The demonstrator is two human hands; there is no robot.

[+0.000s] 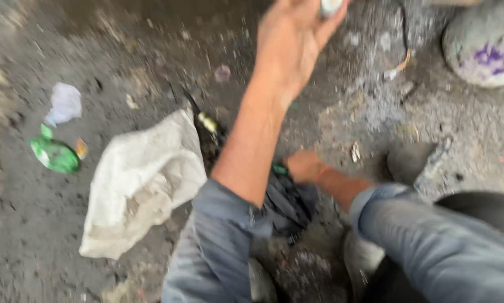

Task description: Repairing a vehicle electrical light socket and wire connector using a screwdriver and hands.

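dirty grey ground (38, 235) everywhere. a big whitish sack (139, 185) lies crumpled just left of a dark bag (288, 205). the left hand (291, 42) is raised up top, fingers curled round a small pale thing (329, 7), mostly cut off. the right hand (303, 166) is closed on the dark bag's edge. a green wrapper (54, 154) lies well off left.

A small pale cylindrical object (329, 7), partly cut off by the frame's top edge, sits in raised fingers. A dark crumpled bag (288, 205) lies on the dirty ground, gripped at its upper edge.
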